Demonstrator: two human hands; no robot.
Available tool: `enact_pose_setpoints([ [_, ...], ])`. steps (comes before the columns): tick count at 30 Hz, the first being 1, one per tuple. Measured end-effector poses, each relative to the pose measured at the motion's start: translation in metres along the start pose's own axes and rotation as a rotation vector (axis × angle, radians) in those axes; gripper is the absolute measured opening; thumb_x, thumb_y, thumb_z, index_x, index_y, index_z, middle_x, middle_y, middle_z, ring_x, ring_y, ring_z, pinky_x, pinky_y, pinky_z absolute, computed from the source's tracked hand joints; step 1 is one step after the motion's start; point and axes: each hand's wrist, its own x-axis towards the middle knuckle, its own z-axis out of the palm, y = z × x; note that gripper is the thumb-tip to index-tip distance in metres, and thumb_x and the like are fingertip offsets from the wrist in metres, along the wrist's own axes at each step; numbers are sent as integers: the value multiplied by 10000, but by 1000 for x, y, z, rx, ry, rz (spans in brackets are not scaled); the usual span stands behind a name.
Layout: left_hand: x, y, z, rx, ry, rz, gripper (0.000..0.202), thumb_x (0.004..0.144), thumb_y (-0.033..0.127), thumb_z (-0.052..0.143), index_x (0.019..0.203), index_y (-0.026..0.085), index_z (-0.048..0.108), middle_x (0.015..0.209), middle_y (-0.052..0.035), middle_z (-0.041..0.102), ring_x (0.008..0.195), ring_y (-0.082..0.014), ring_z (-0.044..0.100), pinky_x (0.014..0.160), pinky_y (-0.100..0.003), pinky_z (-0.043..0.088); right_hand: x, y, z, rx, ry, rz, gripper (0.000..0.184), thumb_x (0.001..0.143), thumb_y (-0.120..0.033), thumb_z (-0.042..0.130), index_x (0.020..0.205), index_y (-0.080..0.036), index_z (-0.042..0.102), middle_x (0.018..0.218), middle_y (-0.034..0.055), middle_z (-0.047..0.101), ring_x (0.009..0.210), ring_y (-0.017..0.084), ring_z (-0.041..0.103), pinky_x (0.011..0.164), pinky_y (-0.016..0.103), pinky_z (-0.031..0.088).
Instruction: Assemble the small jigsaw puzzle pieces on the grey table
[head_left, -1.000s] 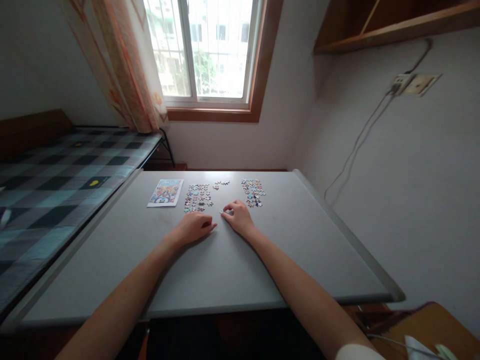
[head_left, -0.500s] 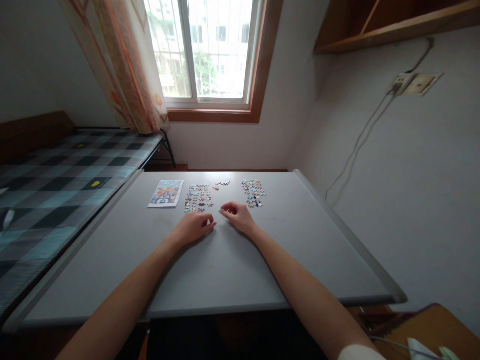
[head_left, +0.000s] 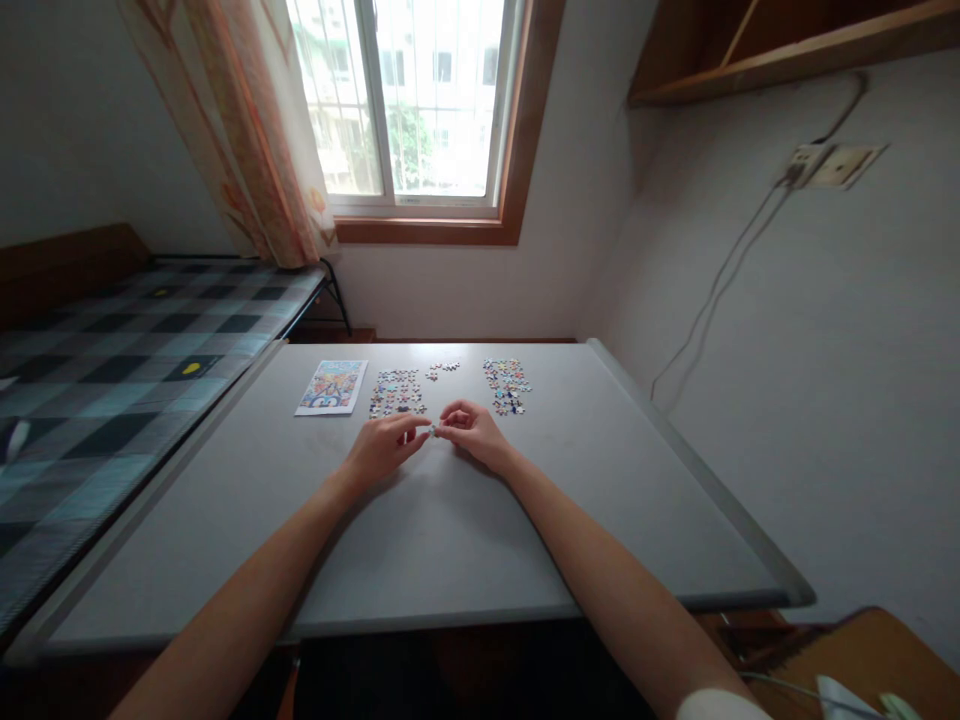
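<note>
A small pale jigsaw piece (head_left: 432,430) is between my two hands, just above the table's middle. My right hand (head_left: 474,434) pinches it between thumb and finger from the right, the other fingers curled. From the left, the thumb and forefinger of my left hand (head_left: 381,444) close on the same piece. Behind my left hand lies a block of loose jigsaw pieces (head_left: 397,385), partly covered by that hand. Another group of pieces (head_left: 508,385) is beyond my right hand. A few more pieces (head_left: 446,367) sit at the back, between those groups.
A colourful picture sheet (head_left: 331,388) lies on the grey table (head_left: 450,540), left of the pieces. Along the left side is a bed with a checked cover (head_left: 150,350). A wall with a hanging cable (head_left: 709,300) stands on the right, and a wooden chair (head_left: 862,665) at lower right.
My right hand has moved slightly left with the jigsaw piece. My left hand has come in to meet it, its thumb and forefinger now at the piece.
</note>
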Motion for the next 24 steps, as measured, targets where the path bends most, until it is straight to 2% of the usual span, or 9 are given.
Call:
enact_pose_setpoints([
  [9,0,3,-2,-18,-4,30,245,884,291,521,1079,224,655,690,14,614,540,-75,491,576,-196,388,1,4,-1,34,-5,-1,362,599,-377,781,818,-184,567,695,-23,621,616,103,550,578,225,393],
  [16,1,5,-3,11,-21,58,227,897,302,508,1025,214,674,703,3,612,561,-80,494,581,-197,386,0,3,-2,47,-29,3,339,603,-345,784,818,-182,579,692,-28,632,638,105,567,634,238,416],
  [20,1,3,-2,12,-21,61,219,900,319,512,1006,214,673,691,11,613,563,-78,503,579,-190,384,0,0,-2,25,-28,12,336,611,-354,778,823,-172,592,687,-22,633,603,95,540,587,223,390],
  [24,0,2,-2,24,35,47,213,891,345,531,993,214,664,658,28,610,530,-70,501,549,-185,369,1,0,-1,-47,-36,3,325,645,-410,745,797,-150,621,662,-5,627,573,94,511,564,227,388],
])
